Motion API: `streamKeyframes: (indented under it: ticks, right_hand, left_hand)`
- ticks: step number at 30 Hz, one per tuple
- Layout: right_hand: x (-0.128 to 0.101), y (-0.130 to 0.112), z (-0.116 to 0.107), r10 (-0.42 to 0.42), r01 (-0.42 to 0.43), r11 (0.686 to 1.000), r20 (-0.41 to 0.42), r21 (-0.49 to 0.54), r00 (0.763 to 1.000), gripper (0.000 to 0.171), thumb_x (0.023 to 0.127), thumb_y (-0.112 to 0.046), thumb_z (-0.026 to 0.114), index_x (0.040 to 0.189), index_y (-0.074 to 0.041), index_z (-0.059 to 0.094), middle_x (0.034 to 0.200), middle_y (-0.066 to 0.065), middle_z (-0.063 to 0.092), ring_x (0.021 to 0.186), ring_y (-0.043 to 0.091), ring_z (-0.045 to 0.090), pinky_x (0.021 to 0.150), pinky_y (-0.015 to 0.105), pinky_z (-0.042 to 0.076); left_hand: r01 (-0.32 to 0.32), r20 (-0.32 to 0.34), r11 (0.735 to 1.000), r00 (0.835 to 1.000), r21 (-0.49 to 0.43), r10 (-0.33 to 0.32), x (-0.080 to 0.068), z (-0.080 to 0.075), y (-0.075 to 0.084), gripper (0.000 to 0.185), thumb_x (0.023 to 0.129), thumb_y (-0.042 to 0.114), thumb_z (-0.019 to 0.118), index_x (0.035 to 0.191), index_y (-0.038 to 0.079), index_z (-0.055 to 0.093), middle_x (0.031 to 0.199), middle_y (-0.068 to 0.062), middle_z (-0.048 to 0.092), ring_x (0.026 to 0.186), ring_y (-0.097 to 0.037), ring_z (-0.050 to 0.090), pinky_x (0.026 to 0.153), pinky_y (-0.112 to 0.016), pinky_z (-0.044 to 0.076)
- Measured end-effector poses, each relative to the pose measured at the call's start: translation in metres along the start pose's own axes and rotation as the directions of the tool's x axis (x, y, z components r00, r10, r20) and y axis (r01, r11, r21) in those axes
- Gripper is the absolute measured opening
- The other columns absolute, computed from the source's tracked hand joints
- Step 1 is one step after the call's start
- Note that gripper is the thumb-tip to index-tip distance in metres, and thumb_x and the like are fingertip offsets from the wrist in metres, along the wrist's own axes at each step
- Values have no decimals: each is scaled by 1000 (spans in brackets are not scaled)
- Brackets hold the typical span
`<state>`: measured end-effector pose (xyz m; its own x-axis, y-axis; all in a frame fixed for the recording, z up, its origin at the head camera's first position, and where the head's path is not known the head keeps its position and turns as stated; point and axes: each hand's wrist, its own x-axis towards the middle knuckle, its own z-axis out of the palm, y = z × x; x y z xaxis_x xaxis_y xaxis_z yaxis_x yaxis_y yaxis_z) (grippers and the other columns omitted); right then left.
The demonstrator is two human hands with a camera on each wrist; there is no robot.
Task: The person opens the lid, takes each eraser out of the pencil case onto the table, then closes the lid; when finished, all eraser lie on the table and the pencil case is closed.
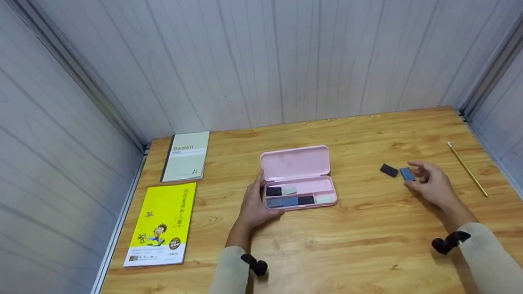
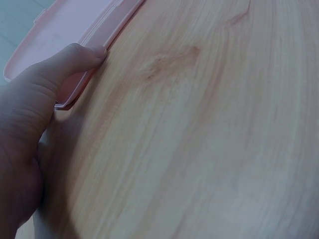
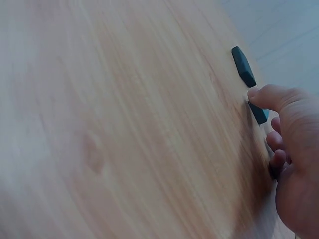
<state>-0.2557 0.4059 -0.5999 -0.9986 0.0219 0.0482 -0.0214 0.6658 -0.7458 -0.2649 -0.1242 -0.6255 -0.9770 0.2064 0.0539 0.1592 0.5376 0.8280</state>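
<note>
Blue eraser [image 1: 407, 174] pinched by right-hand fingers [image 1: 416, 170], black eraser [image 1: 389, 170] beside; left fingers [image 1: 259, 185] steady pink case [image 1: 298, 178].

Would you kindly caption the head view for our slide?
Left hand steadies an open pink pencil case while right hand pinches a blue eraser.

Wood-grain table [image 1: 347, 262] w/ smooth finish; pink case [image 1: 296, 163] prob. matt plastic (wrist views blurry); glossy paper book [image 1: 162, 224].
</note>
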Motion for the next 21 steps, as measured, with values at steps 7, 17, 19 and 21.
streamKeyframes:
  ticks: [7,17,19,21]
  right_hand:
    - [0,-9,-3,-38,38,999,12,-17,999,59,106,-15,78,158,2,59,129,25,61,103,11,56,82,11,45]
    - [8,-34,15,-146,145,989,28,33,989,53,100,-3,81,149,6,64,122,26,62,97,12,57,80,13,45]
    - [10,-40,23,-174,173,984,32,39,984,53,98,0,83,147,7,66,119,26,64,97,13,57,81,13,45]
    - [12,-47,30,-204,202,978,40,50,978,52,96,3,84,145,8,67,117,26,65,97,15,59,83,14,46]
  left_hand:
    - [-17,-7,1000,1000,-8,17,0,1,1,142,72,37,105,182,12,18,166,-17,57,156,-39,45,136,-63,32]
    - [3,0,1000,1000,-4,-3,0,1,0,142,72,34,104,182,14,17,163,-15,58,156,-36,45,137,-61,33]
    - [2,-2,1000,1000,-5,-2,0,1,1,142,72,34,105,182,14,18,163,-16,57,157,-37,44,138,-62,32]
    - [1,-1,1000,1000,-2,-1,0,1,1,142,72,34,105,182,13,18,164,-17,57,158,-38,43,138,-62,32]
